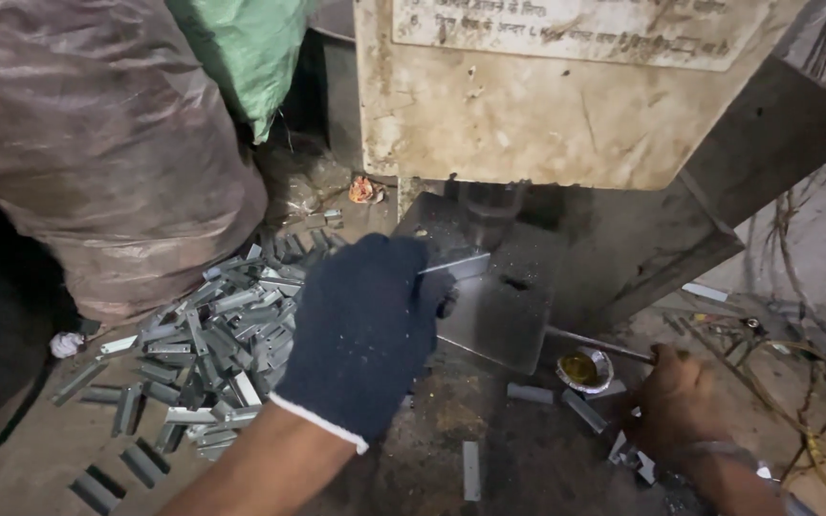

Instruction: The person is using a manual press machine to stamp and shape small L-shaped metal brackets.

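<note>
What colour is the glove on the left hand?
Dark navy blue with a white cuff, on the left hand; head view.

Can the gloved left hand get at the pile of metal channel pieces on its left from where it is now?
Probably yes. The left hand sits at the press plate holding a metal strip, and the pile of channel pieces lies right beside it with nothing between; it would need to free the strip first.

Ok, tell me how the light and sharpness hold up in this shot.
Head view: dim overall, brightest on the pale machine housing; the metal plate shows soft glare; deep shadow at far left; the gloved left hand is slightly soft, and the bare right hand sits in shadow.
</note>
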